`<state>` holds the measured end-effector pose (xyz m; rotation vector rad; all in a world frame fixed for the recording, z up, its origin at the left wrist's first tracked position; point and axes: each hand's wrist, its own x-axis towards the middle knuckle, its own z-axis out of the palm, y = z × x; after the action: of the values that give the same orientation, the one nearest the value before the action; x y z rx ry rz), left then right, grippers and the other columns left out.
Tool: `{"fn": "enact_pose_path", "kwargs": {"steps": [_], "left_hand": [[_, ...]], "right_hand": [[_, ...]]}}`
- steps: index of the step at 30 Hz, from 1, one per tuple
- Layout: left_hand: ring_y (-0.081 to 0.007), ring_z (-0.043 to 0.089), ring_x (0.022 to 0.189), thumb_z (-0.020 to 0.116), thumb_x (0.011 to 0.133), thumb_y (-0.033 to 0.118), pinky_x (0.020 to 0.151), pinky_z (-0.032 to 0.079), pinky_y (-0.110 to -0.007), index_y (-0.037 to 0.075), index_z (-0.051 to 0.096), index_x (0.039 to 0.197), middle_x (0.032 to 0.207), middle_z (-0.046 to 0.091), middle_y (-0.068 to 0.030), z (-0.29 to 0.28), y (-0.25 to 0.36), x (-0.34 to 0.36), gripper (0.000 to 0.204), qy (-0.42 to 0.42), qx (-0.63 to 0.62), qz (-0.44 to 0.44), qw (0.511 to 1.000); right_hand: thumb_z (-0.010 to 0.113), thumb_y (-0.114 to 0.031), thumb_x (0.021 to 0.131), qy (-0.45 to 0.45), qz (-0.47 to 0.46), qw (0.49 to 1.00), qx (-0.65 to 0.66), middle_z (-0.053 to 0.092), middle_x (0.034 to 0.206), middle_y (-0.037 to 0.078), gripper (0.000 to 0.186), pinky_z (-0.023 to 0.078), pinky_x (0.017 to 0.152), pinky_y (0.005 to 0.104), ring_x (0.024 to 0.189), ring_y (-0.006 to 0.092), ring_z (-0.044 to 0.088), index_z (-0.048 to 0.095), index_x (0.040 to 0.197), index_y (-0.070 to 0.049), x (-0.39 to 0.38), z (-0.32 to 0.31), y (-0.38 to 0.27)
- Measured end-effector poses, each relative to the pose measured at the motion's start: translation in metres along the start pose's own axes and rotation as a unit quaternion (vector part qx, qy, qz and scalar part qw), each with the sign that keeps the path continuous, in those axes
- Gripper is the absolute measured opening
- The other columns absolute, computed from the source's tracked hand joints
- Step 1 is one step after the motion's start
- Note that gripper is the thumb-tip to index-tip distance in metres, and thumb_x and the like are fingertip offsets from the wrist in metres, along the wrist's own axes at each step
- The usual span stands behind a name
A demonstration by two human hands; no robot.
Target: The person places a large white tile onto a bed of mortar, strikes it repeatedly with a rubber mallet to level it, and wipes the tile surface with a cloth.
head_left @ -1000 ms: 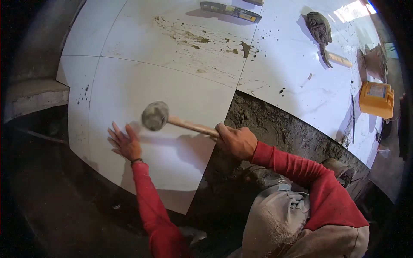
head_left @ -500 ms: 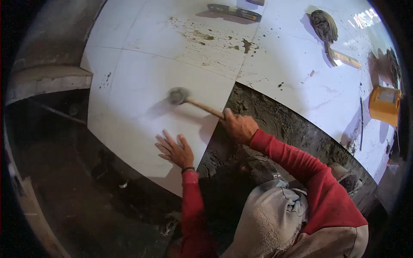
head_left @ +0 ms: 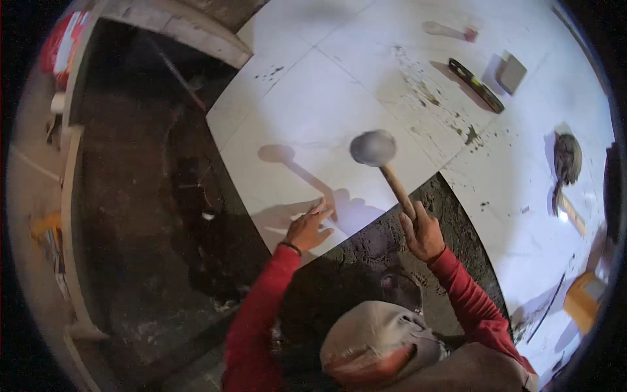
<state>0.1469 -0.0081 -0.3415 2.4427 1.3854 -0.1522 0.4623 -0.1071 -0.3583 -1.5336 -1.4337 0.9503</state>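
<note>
My right hand grips the wooden handle of a mallet. Its thick grey head is raised above a large white floor tile, and the shadow falls on the tile to its left. At the tile's near end, my left hand is held low with its fingers apart and nothing in it. Whether its fingertips touch the tile I cannot tell. Dark wet mortar borders the tile on its near right side.
A spirit level, a flat grey block and a mortar-caked trowel lie on tiles to the right. Beyond them is a yellow container. Dark lower ground lies left, below a concrete ledge.
The view has swung left. The mallet has gone from low over the tile to raised. My left hand has shifted toward the tile's near edge.
</note>
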Motion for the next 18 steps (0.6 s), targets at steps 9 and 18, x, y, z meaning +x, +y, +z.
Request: {"fn": "enact_pose_path", "kwargs": {"steps": [9,18], "left_hand": [[-0.0348,0.067,0.078,0.063,0.087,0.035,0.071,0.055,-0.047,0.002,0.066,0.085,0.085,0.068,-0.0188,-0.103,-0.048,-0.044,0.034,-0.191,0.069,-0.104,0.974],[-0.0367,0.061,0.113,0.055,0.093,0.048,0.097,0.049,-0.048,0.011,0.050,0.138,0.118,0.065,-0.0196,-0.029,-0.081,-0.094,0.059,-0.205,0.037,-0.146,0.967]], "right_hand": [[0.056,-0.026,0.101,0.000,0.095,0.995,-0.020,0.064,0.081,0.017,0.029,0.049,0.061,0.0388,0.072,0.0258,0.064,0.057,0.109,0.002,-0.018,-0.015,0.048],[0.051,-0.020,0.104,-0.018,0.239,0.952,0.191,0.064,0.098,0.005,0.029,0.046,0.067,0.0340,0.081,0.0198,0.056,0.058,0.122,0.001,-0.039,-0.027,0.034]]}}
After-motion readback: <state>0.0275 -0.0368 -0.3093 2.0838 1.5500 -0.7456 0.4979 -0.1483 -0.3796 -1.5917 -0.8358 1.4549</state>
